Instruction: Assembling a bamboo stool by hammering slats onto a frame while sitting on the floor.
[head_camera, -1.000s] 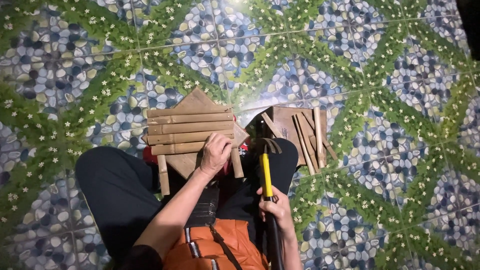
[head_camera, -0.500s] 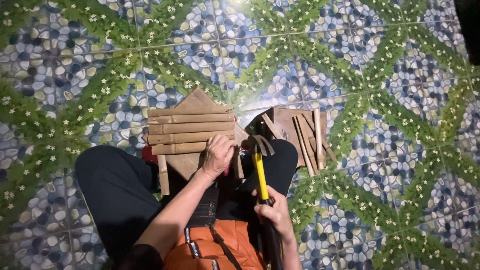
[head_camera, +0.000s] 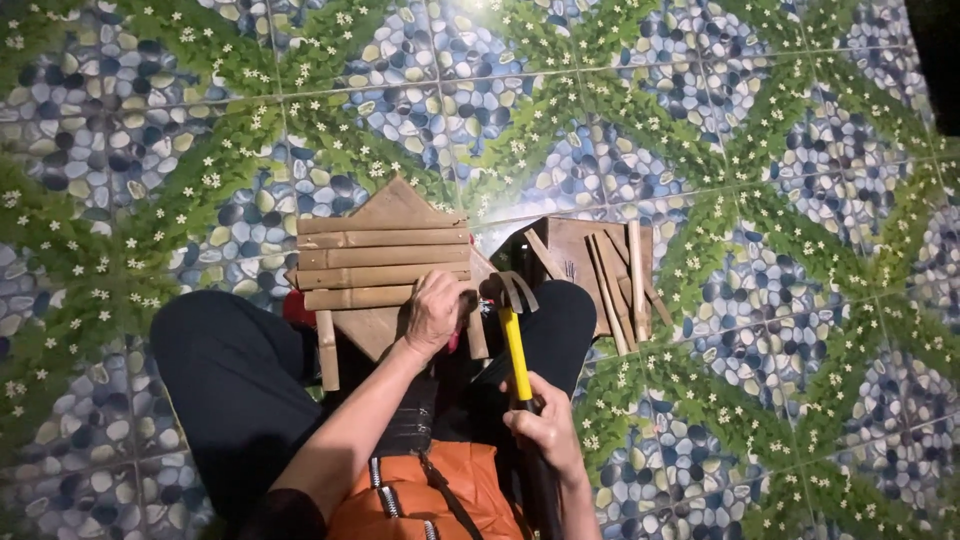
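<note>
head view: left hand (head_camera: 436, 315) is pressing closed fingers on the slatted bamboo panel (head_camera: 385, 262) across the lap | right hand (head_camera: 545, 430) is gripping the yellow-handled hammer (head_camera: 512, 335) | hammer head is now nearer the panel edge than a second ago, suggesting a strike | loose strips (head_camera: 612, 275) are lying beside on the tiled floor (head_camera: 760, 150)
</note>
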